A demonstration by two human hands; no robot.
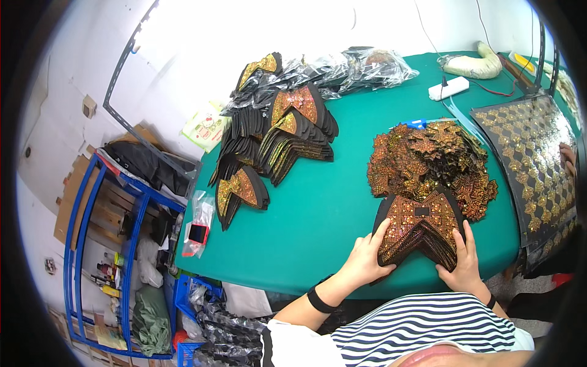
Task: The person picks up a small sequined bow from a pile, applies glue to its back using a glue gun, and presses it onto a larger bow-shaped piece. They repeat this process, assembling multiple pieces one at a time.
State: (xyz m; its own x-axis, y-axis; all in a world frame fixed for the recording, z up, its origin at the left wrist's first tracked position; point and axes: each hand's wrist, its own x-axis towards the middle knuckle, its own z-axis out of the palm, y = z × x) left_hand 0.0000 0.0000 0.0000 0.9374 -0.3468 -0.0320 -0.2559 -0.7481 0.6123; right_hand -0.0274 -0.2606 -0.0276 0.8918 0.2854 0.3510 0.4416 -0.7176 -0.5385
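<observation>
In front of me is a thick stack of V-shaped black pieces (422, 221), their faces covered with copper and gold studs and a small dark rectangle in the middle. My left hand (367, 252) grips the stack's left wing, fingers along its side and thumb at the lower edge. The right wing is between the thumb and fingers of my right hand (463, 260). Touching the stack's far edge is a heap of jagged orange-gold studded pieces (428, 160). The undersides of the held pieces are hidden.
More stacks of V-shaped pieces (296, 131) stand left on the green table (306, 232), clear plastic bags (373, 67) behind them. A white power strip (448, 88) lies at the back right. Another person's hand (568, 160) touches a gold-patterned sheet (526, 165). Left is a blue shelf (131, 238).
</observation>
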